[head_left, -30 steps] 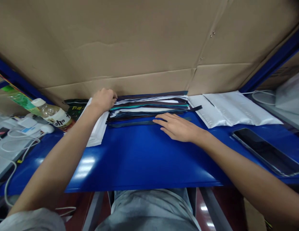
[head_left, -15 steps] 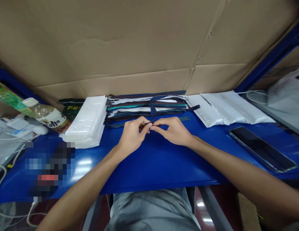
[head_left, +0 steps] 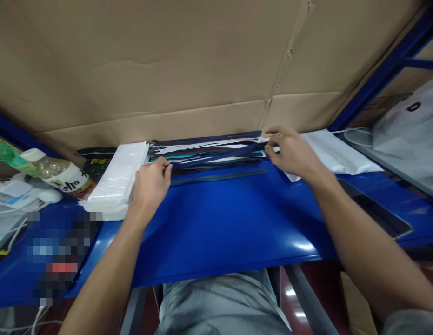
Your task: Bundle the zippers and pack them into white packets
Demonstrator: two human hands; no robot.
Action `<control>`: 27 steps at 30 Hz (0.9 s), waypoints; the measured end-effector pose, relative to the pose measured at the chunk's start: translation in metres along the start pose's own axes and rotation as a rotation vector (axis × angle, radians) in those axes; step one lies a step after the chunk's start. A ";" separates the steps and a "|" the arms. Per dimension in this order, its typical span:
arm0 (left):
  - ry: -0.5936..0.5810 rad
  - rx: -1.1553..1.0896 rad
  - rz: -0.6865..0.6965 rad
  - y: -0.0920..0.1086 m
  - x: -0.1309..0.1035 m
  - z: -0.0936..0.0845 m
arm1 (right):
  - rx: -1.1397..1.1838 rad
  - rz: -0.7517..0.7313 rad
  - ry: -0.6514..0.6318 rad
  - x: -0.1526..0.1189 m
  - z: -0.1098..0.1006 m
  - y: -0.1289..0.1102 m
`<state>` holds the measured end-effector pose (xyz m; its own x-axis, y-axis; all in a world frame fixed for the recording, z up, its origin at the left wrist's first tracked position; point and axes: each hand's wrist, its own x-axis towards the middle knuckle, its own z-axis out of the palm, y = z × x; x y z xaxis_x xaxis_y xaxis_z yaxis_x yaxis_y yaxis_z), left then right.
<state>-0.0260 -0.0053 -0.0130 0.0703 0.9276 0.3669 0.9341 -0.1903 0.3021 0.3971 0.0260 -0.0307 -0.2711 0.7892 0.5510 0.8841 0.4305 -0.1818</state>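
Note:
A long navy fabric strip (head_left: 221,156), which looks like a zipper, runs stretched between my two hands over a row of similar strips. My left hand (head_left: 152,181) has its fingers closed on the left end, close beside the white packets. At the other end, my right hand (head_left: 293,151) pinches the strip between thumb and fingers. Under and behind it lie several strips (head_left: 205,140) in brown, white, teal and navy. One dark strip (head_left: 219,177) lies apart in front of the row. Teeth or sliders are too small to make out.
White packets (head_left: 122,172) are stacked at left, beside a drink bottle (head_left: 64,174). White pouches (head_left: 329,151) lie at right, behind a phone (head_left: 380,209) partly covered by my right forearm. A cardboard wall (head_left: 188,70) closes off the back of the blue table (head_left: 216,223).
My hands were together at the middle, pinching the navy strip. Now they are far apart, left hand leftward and right hand rightward and back, with the strip drawn out between them.

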 end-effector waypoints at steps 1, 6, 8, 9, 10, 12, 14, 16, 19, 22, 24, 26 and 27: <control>0.008 0.043 -0.033 -0.007 0.003 -0.002 | -0.021 0.047 0.021 -0.001 -0.006 0.015; 0.023 0.182 -0.057 -0.009 0.004 -0.003 | 0.023 0.231 -0.003 -0.004 -0.013 0.030; 0.102 0.205 0.023 0.000 -0.001 0.001 | 0.155 0.276 -0.072 -0.002 -0.008 0.013; 0.142 0.194 0.079 0.006 -0.004 0.004 | 0.232 0.281 -0.099 -0.002 -0.005 0.003; 0.166 0.164 0.136 0.012 -0.008 0.008 | 0.307 0.282 -0.119 -0.001 -0.001 -0.008; 0.129 0.044 0.235 0.025 -0.015 0.017 | 0.465 0.278 -0.138 -0.002 0.007 -0.031; 0.022 -0.088 0.299 0.039 -0.023 0.026 | 0.639 0.284 -0.138 -0.005 0.016 -0.056; -0.087 -0.162 0.339 0.051 -0.030 0.035 | 0.772 0.269 -0.141 -0.011 0.024 -0.081; -0.166 -0.131 0.383 0.062 -0.036 0.044 | 0.827 0.202 -0.160 -0.019 0.031 -0.112; -0.174 -0.075 0.402 0.063 -0.038 0.047 | 0.831 0.141 -0.166 -0.025 0.032 -0.128; -0.155 -0.082 0.402 0.063 -0.039 0.047 | 0.839 0.137 -0.159 -0.025 0.033 -0.130; -0.135 -0.108 0.404 0.064 -0.039 0.045 | 0.860 0.151 -0.157 -0.024 0.034 -0.129; -0.127 -0.119 0.403 0.065 -0.039 0.043 | 0.872 0.163 -0.159 -0.022 0.033 -0.127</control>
<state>0.0472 -0.0400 -0.0458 0.4704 0.8024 0.3673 0.7769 -0.5739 0.2588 0.2776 -0.0316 -0.0468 -0.2746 0.8928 0.3570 0.3310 0.4364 -0.8367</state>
